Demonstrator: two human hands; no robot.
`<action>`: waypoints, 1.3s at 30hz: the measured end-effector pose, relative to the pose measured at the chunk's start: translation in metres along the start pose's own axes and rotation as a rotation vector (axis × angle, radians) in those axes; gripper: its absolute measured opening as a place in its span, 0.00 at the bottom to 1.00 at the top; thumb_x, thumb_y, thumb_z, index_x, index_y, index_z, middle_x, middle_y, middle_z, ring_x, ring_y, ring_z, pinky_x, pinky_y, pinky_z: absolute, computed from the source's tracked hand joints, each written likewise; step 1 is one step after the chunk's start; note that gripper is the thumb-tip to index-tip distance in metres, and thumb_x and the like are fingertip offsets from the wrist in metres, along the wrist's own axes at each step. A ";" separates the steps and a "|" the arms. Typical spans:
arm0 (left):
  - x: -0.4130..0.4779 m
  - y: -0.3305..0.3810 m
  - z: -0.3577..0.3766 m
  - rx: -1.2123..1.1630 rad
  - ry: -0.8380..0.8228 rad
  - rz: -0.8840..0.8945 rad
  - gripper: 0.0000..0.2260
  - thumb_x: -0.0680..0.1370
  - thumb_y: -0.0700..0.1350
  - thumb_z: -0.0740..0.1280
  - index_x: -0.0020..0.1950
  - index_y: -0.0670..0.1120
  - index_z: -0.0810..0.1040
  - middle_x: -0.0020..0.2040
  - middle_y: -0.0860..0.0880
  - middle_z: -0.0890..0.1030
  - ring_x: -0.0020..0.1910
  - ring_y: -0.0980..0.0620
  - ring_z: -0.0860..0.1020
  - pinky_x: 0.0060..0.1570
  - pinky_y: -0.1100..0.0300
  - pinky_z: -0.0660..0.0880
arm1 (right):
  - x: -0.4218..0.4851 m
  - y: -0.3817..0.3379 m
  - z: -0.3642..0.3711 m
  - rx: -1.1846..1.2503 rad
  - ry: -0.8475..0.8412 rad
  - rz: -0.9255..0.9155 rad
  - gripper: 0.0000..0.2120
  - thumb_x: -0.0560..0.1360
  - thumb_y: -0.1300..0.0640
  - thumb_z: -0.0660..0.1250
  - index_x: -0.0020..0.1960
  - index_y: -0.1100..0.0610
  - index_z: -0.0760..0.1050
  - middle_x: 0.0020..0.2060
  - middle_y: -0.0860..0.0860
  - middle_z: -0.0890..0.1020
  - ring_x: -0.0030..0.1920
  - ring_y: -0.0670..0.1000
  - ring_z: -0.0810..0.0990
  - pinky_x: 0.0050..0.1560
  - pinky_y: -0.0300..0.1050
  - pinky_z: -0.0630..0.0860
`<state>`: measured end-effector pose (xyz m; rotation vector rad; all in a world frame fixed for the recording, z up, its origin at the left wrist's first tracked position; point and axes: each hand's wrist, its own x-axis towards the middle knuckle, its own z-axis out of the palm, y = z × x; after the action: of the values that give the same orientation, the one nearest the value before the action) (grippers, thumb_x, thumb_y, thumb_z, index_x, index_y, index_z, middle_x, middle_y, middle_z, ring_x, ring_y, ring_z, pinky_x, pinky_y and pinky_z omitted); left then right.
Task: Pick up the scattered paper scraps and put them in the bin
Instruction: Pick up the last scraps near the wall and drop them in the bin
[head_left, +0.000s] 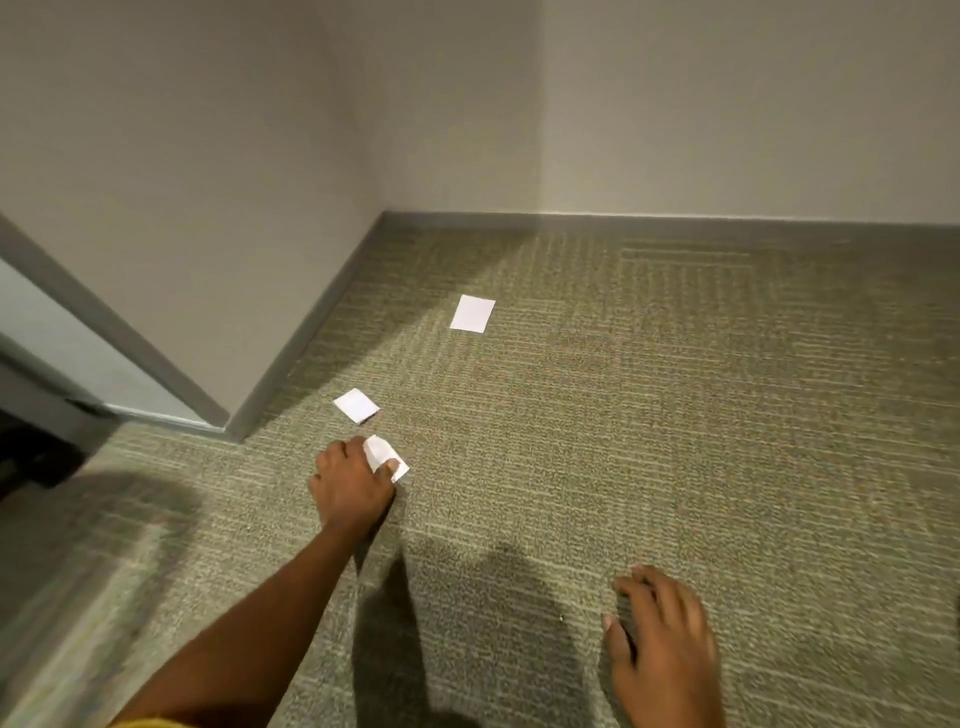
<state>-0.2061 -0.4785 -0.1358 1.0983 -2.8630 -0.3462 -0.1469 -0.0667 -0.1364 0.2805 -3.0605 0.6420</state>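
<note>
Three white paper scraps lie on the green-grey carpet. My left hand (352, 480) reaches forward and pinches the nearest scrap (385, 456), which is bent up between thumb and fingers. A second scrap (356, 405) lies flat just beyond it, near the wall corner. A third, larger scrap (472, 313) lies flat farther back. My right hand (660, 642) hovers low at the lower right with fingers spread and nothing in it. No bin is in view.
A wall corner with grey baseboard (291, 364) juts out on the left, with a doorway and a dark object (36, 452) beyond it. The back wall's baseboard (675, 221) runs along the far edge. Carpet (675, 415) stretches to the right.
</note>
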 end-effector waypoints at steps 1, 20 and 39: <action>0.002 0.000 0.000 -0.023 0.011 -0.003 0.26 0.79 0.60 0.71 0.71 0.47 0.75 0.66 0.42 0.77 0.68 0.38 0.72 0.64 0.39 0.70 | -0.002 -0.002 0.002 -0.007 0.034 0.008 0.19 0.75 0.45 0.64 0.59 0.52 0.84 0.64 0.52 0.82 0.63 0.63 0.78 0.54 0.62 0.80; 0.100 0.014 0.003 -0.200 0.132 -0.025 0.19 0.81 0.54 0.70 0.66 0.44 0.74 0.66 0.42 0.78 0.67 0.40 0.74 0.67 0.40 0.67 | 0.001 -0.021 0.029 -0.180 0.272 -0.021 0.24 0.76 0.48 0.58 0.58 0.60 0.86 0.61 0.60 0.84 0.58 0.66 0.82 0.52 0.60 0.76; 0.097 0.006 0.027 -0.087 0.350 0.115 0.16 0.82 0.46 0.67 0.68 0.43 0.74 0.61 0.41 0.77 0.58 0.41 0.73 0.56 0.42 0.69 | 0.296 -0.139 0.074 -0.124 -0.062 -0.470 0.22 0.85 0.51 0.63 0.77 0.57 0.67 0.72 0.56 0.74 0.71 0.56 0.74 0.71 0.57 0.74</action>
<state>-0.2861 -0.5335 -0.1636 0.8753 -2.5611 -0.2414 -0.4112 -0.2732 -0.1376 0.9897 -2.9010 0.4189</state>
